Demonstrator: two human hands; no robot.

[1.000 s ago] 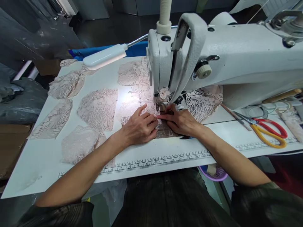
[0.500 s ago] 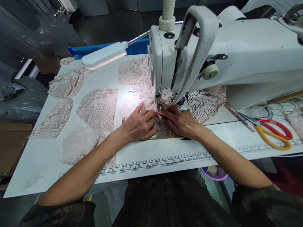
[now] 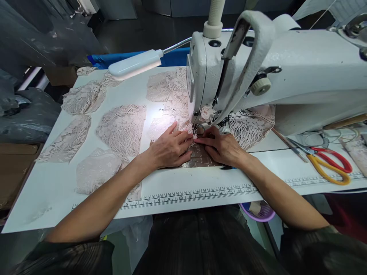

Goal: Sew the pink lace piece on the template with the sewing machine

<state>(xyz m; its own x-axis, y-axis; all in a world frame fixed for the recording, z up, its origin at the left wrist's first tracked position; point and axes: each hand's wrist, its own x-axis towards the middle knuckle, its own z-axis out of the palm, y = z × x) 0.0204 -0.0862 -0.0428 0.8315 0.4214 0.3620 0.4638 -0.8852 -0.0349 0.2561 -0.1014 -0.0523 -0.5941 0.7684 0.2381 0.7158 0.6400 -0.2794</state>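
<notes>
My left hand (image 3: 172, 148) lies flat with fingers spread on a pale pink lace piece (image 3: 178, 110) at the sewing machine's needle area. The fingers of my right hand (image 3: 222, 147) are bent together at the lace edge just in front of the presser foot (image 3: 198, 129), its index finger pointing left. The fingertips of both hands nearly meet there. Beneath them the machine's metal plate (image 3: 199, 157) shows. The white sewing machine (image 3: 197, 72) stands over the work, with a fabric flower (image 3: 207, 113) on its needle end. More lace (image 3: 250, 128) lies under the arm, right of the needle.
Several lace pieces (image 3: 122, 128) are spread over the left of the white table (image 3: 54, 194). A lamp (image 3: 136, 65) leans over from behind. Scissors (image 3: 329, 164) with red and yellow handles lie at the right. A printed ruler (image 3: 186, 196) runs along the front edge; a purple basket (image 3: 262, 215) hangs below.
The whole view has shifted slightly, so the machine appears a little further right. Both hands stay at the presser foot, with only small finger movements.
</notes>
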